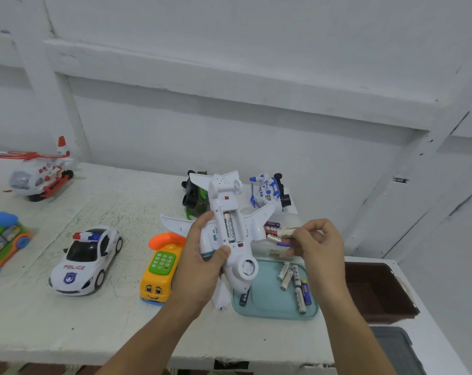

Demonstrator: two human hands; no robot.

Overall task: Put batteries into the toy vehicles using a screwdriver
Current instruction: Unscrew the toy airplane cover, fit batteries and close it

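My left hand (202, 255) grips a white toy airplane (230, 201) belly-up above the table. Its battery compartment (232, 225) is uncovered, with one battery lying in the left slot. To the right of the plane, my right hand (317, 244) pinches a white battery (285, 233) between thumb and fingers, and seems to hold another battery lower in the fingers. A teal tray (267, 301) under the plane's nose holds several loose batteries (297, 282). No screwdriver shows.
A police car (85, 262), a yellow phone-bus toy (160, 272), a red-white helicopter (39, 175), a blue-white toy (268, 192) and a green-black toy (195, 194) stand on the white table. A colourful toy (2, 242) sits at the left edge. A dark brown bin (378, 290) lies right.
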